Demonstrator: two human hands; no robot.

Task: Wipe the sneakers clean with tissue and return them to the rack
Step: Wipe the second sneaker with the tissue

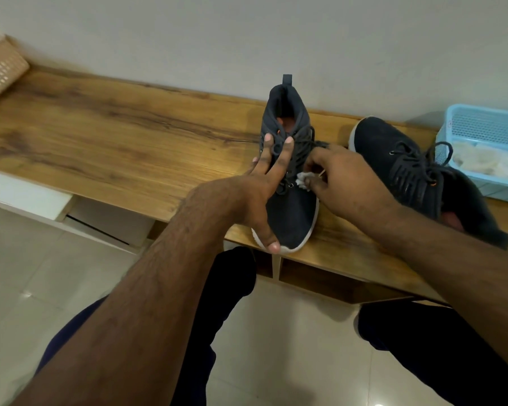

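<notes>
Head view: the left hand [261, 189] lies spread with straight fingers over the near sneaker [291, 183], steadying it at the table [115, 136] front edge. The right hand [349, 183] pinches a small tissue wad [302, 181] against that sneaker's laces. The second sneaker [417, 171] lies just right of it, beside a blue basket [481, 127]. Risks, as I judge: the wad snagging and shredding on laces, or a hard stroke nudging the sneaker's toe off the edge

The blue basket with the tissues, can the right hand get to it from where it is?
Probably yes. The right hand pinches a tissue, and the other sneaker lies between it and the blue basket, but it could pass above.
</notes>
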